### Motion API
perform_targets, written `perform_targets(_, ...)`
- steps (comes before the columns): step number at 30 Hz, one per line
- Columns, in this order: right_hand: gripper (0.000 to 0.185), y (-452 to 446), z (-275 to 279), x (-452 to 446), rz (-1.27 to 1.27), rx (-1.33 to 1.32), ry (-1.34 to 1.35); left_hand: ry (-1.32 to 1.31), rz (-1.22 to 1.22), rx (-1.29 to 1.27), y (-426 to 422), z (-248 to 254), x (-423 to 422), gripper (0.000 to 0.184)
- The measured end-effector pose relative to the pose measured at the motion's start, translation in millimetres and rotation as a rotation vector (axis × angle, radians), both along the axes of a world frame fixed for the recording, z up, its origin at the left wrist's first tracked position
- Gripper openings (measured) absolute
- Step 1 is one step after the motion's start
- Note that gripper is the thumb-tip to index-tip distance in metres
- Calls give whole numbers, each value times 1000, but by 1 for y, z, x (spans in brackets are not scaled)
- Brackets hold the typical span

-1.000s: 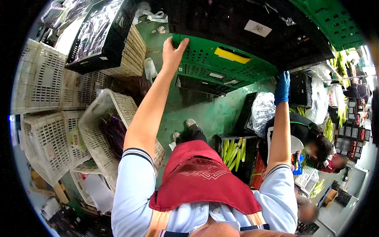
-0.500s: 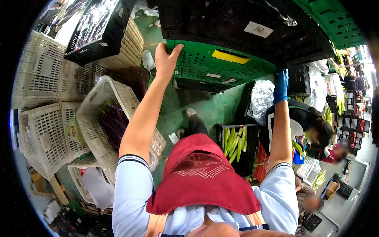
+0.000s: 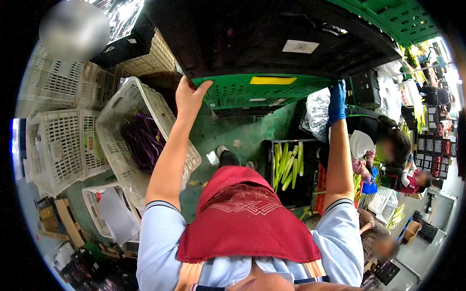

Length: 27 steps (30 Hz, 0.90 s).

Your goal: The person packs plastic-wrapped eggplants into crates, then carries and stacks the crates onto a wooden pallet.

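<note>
A green crate [image 3: 233,88] with a yellow label is held between my two hands, under a large black crate [image 3: 242,39] with a white paper tag. My left hand [image 3: 191,99] is bare and grips the green crate's left end, thumb on its front face. On my right hand [image 3: 337,103] is a blue glove; its fingers press the right end of the stack. Another green crate [image 3: 403,22] shows at the top right. What the black crate holds is hidden.
White crates [image 3: 60,150] stand at the left, one holding purple eggplants [image 3: 141,140]. A black crate of long green vegetables [image 3: 290,169] sits on the green floor [image 3: 242,131]. Co-workers [image 3: 388,140] are at the right, near clear plastic bags [image 3: 318,114].
The held crates and both my hands have moved left and somewhat lower in view. My feet have shifted. A blurred round shape has appeared at the top left.
</note>
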State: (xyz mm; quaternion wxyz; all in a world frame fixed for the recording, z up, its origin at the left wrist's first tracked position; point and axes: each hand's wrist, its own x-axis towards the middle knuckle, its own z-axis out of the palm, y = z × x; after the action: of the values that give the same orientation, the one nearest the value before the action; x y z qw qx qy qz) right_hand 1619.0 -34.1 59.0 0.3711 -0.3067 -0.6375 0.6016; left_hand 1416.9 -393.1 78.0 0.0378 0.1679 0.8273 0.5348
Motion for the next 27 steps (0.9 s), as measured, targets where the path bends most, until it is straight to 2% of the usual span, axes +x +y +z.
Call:
perform_targets(1,41,-7,5,5,4,50,-27,-14,11,-26,-4,1,9,31)
perform_targets(2,40,13,-15,16,109,94,-53,7,-6,19,-10,-9,15,29)
perform_targets(3,42,10,-21,24,104,74,22,-3,-23,98,-12,-6,27,28)
perform_targets(5,43,12,-38,31,4,107,-12,-34,-4,-21,-23,-4,43,29)
perform_targets(6,43,-8,-11,33,80,16,72,-26,9,-48,-25,7,57,28)
perform_targets(7,41,-4,-20,34,63,125,43,-29,10,-28,-26,11,68,28)
perform_targets(8,38,3,-25,44,104,135,39,-33,15,-8,-28,14,79,27)
perform_targets(9,36,-11,-5,46,146,143,36,-35,20,10,-31,17,86,27)
perform_targets(10,31,-16,-6,46,100,81,125,-41,11,20,-35,11,90,27)
perform_targets(13,25,-21,-4,61,107,65,54,-23,-3,-72,-43,16,109,28)
perform_targets(17,24,-27,-3,70,97,117,113,29,-47,-215,-55,7,120,35)
perform_targets(18,24,-25,-10,73,72,259,72,-86,-11,-98,-52,16,129,38)
perform_targets(19,24,-23,-17,75,47,401,31,76,3,-42,-50,10,129,38)
perform_targets(20,22,-19,-23,78,63,358,46,237,19,13,-48,-1,127,38)
perform_targets(22,17,-25,-10,79,91,272,76,289,-64,22,-56,-6,128,38)
perform_targets(23,15,-30,2,80,125,37,148,225,-110,41,-61,-8,129,39)
perform_targets(24,10,-33,7,78,114,23,126,170,-157,67,-62,-11,128,40)
perform_targets(25,18,-34,4,76,106,27,126,115,-205,91,-64,-12,126,41)
perform_targets(27,29,-47,9,75,84,40,131,76,-189,-44,-72,0,123,39)
